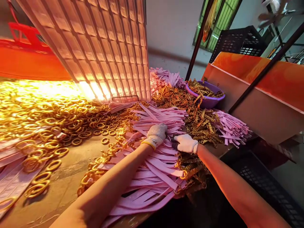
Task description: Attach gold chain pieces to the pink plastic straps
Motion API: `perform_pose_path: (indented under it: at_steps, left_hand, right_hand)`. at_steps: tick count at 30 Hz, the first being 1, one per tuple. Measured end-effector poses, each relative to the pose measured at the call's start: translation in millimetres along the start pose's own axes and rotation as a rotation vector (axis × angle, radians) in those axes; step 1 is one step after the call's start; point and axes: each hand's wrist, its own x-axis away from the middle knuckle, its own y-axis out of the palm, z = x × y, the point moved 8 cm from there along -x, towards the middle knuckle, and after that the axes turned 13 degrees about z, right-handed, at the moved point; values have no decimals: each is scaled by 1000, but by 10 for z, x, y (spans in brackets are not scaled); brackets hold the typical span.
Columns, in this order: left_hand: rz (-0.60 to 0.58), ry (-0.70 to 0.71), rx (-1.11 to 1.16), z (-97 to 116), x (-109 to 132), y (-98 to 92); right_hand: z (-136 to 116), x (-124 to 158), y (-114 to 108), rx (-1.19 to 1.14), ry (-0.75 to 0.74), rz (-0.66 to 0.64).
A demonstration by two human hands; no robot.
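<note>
My left hand (157, 134), in a white knit glove with a dotted back and yellow cuff, lies over a heap of pink straps (154, 164). Its fingers curl downward, and whatever they grip is hidden. Close by on the right, my right hand (186, 143) wears a white glove with dark fingertips. Its fingers are bent together at the straps' right ends; I cannot make out what is between them. Gold rings (93, 171) hang at the straps' left ends, and brass-coloured chain pieces (193, 171) at their right ends.
Many loose gold rings (78, 117) cover the table on the left, under a bright light behind a ribbed translucent panel (111, 47). A purple basin (210, 102) of chain pieces stands behind. More pink straps (234, 126) lie right, near a slanting dark pole (263, 69).
</note>
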Motion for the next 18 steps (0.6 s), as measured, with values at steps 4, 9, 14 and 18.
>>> perform_pose_path:
  at_steps: [4,9,14,18]
  left_hand:
    - [-30,22,-48,-93,-70,61]
    - [-25,-7,-124,-207,-71,-33]
    - [-40,113,-110,16,127,-218]
    - [8,183,-104,65,384,-398]
  right_hand:
    - [-234,-189,71,84,12,-34]
    - [-652,26,144,83,-230,-17]
    - [-629,81,185,77,-294,-1]
    - [-594,27,310,99,-271,-61]
